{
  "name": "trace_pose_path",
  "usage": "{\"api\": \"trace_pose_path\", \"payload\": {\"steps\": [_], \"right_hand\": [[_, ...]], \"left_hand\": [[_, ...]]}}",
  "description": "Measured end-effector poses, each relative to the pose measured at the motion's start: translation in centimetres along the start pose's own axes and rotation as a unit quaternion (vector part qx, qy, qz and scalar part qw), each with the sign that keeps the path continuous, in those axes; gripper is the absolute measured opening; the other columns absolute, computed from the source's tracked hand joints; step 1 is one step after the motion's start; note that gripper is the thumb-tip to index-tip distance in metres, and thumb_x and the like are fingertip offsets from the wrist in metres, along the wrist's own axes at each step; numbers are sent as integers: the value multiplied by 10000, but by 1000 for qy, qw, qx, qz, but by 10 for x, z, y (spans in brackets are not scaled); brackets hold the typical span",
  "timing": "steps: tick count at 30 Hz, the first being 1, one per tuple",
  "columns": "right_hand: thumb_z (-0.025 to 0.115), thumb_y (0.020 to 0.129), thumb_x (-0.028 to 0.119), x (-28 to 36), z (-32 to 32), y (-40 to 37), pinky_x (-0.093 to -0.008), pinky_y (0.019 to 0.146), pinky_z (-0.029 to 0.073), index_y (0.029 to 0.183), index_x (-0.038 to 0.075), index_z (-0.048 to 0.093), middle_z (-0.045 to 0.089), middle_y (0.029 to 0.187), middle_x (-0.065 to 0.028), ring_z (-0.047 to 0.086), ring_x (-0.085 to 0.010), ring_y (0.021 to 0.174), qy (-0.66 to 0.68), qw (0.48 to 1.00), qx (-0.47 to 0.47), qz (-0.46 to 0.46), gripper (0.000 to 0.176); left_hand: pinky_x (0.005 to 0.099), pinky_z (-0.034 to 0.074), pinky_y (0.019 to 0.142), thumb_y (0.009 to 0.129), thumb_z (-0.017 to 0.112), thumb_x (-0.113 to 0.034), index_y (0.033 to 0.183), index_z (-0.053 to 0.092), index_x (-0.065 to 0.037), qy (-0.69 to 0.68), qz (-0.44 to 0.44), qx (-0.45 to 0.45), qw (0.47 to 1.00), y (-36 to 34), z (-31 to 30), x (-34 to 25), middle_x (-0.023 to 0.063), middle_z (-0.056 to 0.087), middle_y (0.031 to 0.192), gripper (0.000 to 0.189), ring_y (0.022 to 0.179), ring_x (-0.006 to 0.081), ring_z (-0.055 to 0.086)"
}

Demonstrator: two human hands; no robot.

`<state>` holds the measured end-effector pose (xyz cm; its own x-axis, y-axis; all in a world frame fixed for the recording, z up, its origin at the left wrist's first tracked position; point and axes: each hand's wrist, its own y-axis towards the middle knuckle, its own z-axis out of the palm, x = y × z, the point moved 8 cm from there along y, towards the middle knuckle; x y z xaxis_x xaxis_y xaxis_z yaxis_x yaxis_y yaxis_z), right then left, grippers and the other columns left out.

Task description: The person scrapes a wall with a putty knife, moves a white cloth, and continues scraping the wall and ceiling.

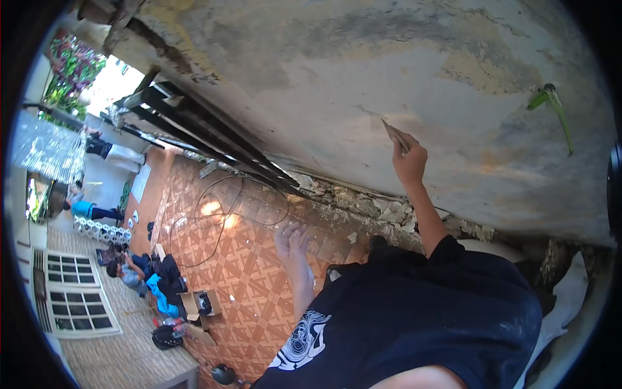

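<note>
My right hand (pixel 410 159) is closed around a thin scraper (pixel 393 135), whose narrow tip meets the stained plaster wall (pixel 337 84). Patches of grey, white and yellowish surface show around the tip. My left hand (pixel 293 241) hangs over the tiled floor, fingers loosely apart, holding nothing; it looks dusty.
Dark metal bars (pixel 214 133) lean along the wall, with broken plaster rubble (pixel 382 209) at its base. A looped cable (pixel 243 194) lies on the floor tiles. A green strap-like thing (pixel 554 107) hangs on the wall. Several people, an open cardboard box (pixel 194 306) and bags are farther off.
</note>
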<state>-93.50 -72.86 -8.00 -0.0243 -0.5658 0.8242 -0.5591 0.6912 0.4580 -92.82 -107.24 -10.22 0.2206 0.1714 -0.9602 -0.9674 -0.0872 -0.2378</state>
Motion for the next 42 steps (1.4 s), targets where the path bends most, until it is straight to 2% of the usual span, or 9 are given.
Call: {"api": "trace_pose_path", "payload": {"steps": [6,12,14,19,24,30,36,39,42], "right_hand": [[552,772,56,-23,35,10,-368,580,478,962,102,650,635,799,-133,596,-294,638,-130,991,2,19,218],[540,753,5,-11,46,1,-355,561,469,973,104,640,635,775,-109,578,-272,579,-64,992,-98,-49,262],[540,757,2,-18,49,2,-340,581,471,952,93,646,638,794,-106,598,-272,630,-52,996,-77,3,240],[572,776,50,-30,41,15,-327,634,479,921,68,654,640,841,-118,617,-276,734,-4,999,-34,-38,167],[591,783,68,-25,35,10,-323,648,482,917,62,656,640,847,-125,619,-286,752,14,999,-37,11,149],[565,762,1,-24,55,3,-328,622,484,919,70,627,631,848,-108,611,-274,741,3,998,-58,-6,182],[559,722,-23,-22,73,6,-341,560,472,908,79,603,615,811,-99,590,-270,673,-84,996,-4,-40,217],[582,771,34,-23,55,0,-324,569,469,865,53,615,607,774,-109,596,-265,658,-54,998,-33,-16,101],[565,705,-22,-16,43,2,-352,540,447,876,87,606,599,784,-113,575,-266,633,-47,997,-55,-35,207]], "left_hand": [[338,444,852,857,466,-81,1174,409,-14,0,-38,52,998,34,24,0,102,493,1062,329,996,211,525],[327,452,835,843,469,-64,1127,451,-11,-17,-22,87,996,69,33,-21,95,505,1041,289,982,207,529],[293,454,783,851,463,-48,1074,499,-42,-10,-22,48,999,81,22,-22,67,552,988,226,922,158,547],[294,451,778,855,462,-57,1068,502,-51,7,-27,56,998,101,25,-12,66,552,988,216,934,164,546],[295,450,781,852,466,-50,1052,508,-58,-11,-56,72,996,95,38,-5,65,550,989,205,943,171,546],[332,452,837,840,477,-42,1094,475,-35,-18,-79,76,994,90,27,19,86,506,1021,254,978,212,536],[341,446,848,835,490,-50,1125,465,-30,-45,-56,44,996,84,15,10,93,508,1019,292,967,213,532],[348,443,853,835,492,-56,1135,461,-28,-41,-51,33,997,79,4,11,97,510,1024,303,970,210,526],[338,460,840,837,474,-31,1072,486,-25,-54,-62,1,997,71,-5,14,85,517,1004,235,948,206,532]]}}
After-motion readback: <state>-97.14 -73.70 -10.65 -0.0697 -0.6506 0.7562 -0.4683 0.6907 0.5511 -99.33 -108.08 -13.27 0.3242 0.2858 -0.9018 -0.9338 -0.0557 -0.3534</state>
